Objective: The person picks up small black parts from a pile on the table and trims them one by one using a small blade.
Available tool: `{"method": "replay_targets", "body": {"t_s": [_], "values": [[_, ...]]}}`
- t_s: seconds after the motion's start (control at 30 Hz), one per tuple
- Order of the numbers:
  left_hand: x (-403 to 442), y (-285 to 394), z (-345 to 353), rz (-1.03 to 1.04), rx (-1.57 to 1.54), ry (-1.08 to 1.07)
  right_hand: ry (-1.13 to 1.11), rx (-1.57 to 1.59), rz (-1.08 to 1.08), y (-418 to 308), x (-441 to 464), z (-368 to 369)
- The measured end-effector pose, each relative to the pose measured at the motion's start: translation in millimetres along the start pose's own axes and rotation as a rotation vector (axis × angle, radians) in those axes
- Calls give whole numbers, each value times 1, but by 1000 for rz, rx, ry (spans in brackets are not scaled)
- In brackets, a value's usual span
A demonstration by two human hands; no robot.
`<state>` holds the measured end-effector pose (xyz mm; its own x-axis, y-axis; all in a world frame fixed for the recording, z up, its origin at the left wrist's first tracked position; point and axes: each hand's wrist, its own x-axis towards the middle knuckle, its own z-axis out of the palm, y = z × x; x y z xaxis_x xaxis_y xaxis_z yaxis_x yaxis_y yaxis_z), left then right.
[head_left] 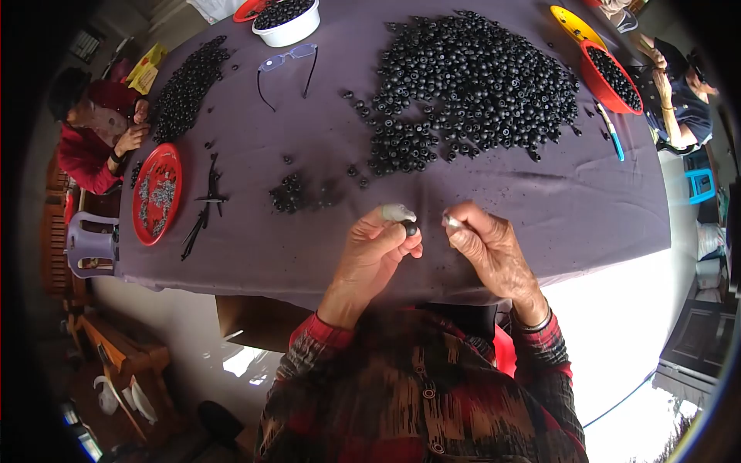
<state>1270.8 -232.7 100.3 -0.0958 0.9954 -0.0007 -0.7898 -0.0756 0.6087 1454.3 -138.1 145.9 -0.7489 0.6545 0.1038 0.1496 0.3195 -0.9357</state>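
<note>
My left hand (369,251) is closed, pinching a small round black piece (410,228) between its fingertips. A pale covering (396,212) wraps one of that hand's fingers. To the right, and apart from it, my right hand (494,248) is closed with thumb and forefinger pressed together. Something whitish shows at those fingertips, too small to tell whether it is a held thing or a finger covering. Beyond both hands spreads a large heap of similar black pieces (478,85), many with a hole. A smaller cluster of black pieces (288,194) lies left of my left hand.
On the purple tablecloth (255,154) lie black pliers (211,199), eyeglasses (287,58) and a blue-handled tool (615,139). A red tray (140,202) holds small grey bits. A red bowl (622,106) and white bowl (289,33) hold black pieces. People sit left (81,158) and right (695,119).
</note>
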Motion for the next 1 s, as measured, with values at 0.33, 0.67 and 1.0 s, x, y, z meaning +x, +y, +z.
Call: {"method": "replay_targets", "body": {"t_s": [0.33,0.67,1.0], "values": [[2,-8,13,-35,5,30,146,-297,-272,-10,-3,6],[-3,-17,17,-67,2,51,190,-521,-311,-6,-2,11],[-7,-24,18,-80,-66,116,194,-680,-368,-1,-2,14]]}}
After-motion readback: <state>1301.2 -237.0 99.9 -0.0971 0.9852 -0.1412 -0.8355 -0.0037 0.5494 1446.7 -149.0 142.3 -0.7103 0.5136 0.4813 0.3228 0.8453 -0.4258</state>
